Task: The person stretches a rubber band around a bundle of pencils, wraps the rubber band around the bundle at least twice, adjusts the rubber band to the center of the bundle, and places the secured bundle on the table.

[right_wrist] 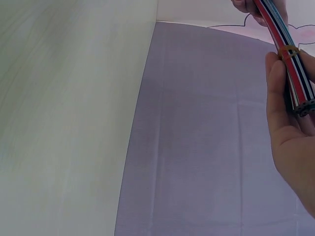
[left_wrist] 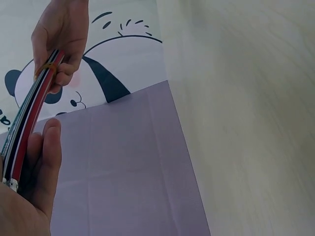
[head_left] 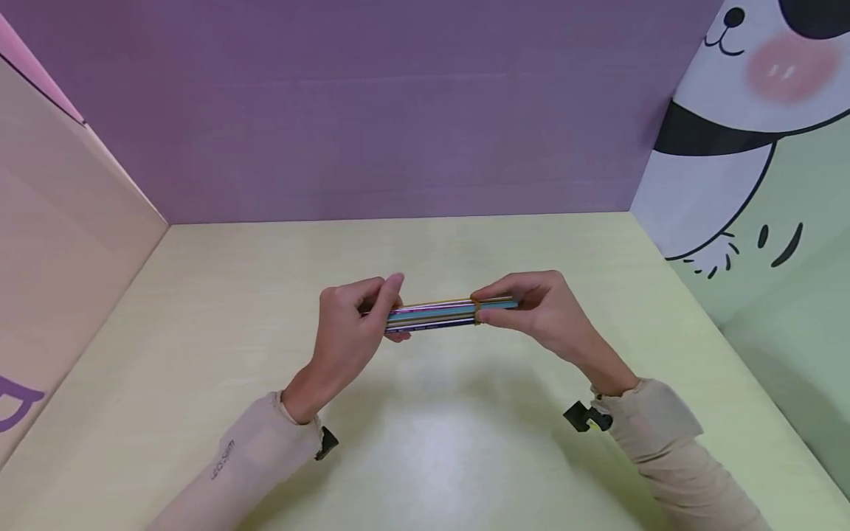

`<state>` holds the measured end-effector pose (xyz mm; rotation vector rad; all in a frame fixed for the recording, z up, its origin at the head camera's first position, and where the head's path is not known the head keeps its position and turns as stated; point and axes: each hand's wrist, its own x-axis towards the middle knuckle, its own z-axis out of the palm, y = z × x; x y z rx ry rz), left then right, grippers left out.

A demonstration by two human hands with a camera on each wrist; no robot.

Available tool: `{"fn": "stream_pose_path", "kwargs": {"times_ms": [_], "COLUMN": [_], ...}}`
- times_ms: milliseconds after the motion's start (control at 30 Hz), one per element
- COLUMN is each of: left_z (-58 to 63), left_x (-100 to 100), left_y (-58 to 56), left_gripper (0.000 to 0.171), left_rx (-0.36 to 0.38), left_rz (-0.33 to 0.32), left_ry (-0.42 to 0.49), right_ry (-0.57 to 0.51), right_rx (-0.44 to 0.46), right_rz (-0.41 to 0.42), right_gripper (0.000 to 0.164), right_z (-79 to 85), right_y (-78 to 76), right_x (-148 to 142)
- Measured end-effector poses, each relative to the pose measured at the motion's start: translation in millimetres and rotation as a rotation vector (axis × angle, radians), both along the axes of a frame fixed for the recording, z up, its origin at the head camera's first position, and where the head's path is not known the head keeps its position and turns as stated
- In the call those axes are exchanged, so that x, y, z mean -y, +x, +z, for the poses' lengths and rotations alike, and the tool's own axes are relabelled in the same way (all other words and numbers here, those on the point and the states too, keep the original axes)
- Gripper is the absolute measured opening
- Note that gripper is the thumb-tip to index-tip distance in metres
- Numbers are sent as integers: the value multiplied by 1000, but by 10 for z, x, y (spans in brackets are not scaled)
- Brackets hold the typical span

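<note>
A bundle of pencils (head_left: pixel 433 316) in several colours, some shiny, is held up over the table between both hands. My left hand (head_left: pixel 352 321) grips its left end, with the thumb along the near side pointing up. My right hand (head_left: pixel 547 317) pinches the right end between thumb and fingers. Beside those fingertips an orange-yellow rubber band (right_wrist: pixel 288 51) runs round the bundle. Red, black, white and teal barrels (left_wrist: pixel 30 108) show in the left wrist view. Dark pencil ends (right_wrist: pixel 306 107) lie over the right palm in the right wrist view.
A pale wood-grain table (head_left: pixel 438 450) spreads beneath the hands. Behind it stands a purple panel (head_left: pixel 398 110), with a pinkish panel (head_left: pixel 60 221) at left and a light green panel with a cartoon animal (head_left: pixel 783 295) at right. Both sleeve cuffs carry small black devices (head_left: pixel 587 417).
</note>
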<state>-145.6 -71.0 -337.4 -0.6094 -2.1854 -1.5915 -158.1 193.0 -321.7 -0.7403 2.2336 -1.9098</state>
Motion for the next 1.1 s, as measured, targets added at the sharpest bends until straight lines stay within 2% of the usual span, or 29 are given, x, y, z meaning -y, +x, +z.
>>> {"fn": "stream_pose_path", "kwargs": {"times_ms": [133,233,400,567,667,833,967,1100], "left_z": [-42,-62,-35,-2,-11,-55,-85,-92], "left_x": [-77,-117,-117,-107,-120,-140,-134,-107], "left_y": [19,37,33,19,26,49,60,63], "left_gripper": [39,41,40,41,43,44,44,45], "left_rx": [-6,35,95,105,100,85,107,165], "left_rz": [-25,-80,-103,-83,-50,10,12,0], "left_ry": [-36,-31,61,93,93,83,76,93], "right_ry": [95,166,213,227,217,197,202,208], "right_rx": [41,57,18,-21,-24,-17,7,34], "right_rz": [39,62,65,94,104,68,52,44], "right_gripper": [22,22,30,24,22,21,21,22], "right_z": [-29,-20,83,140,110,40,-3,-54], "right_y": [25,44,61,52,39,26,23,16], "right_x": [32,62,-39,-140,-117,-52,-15,24]}}
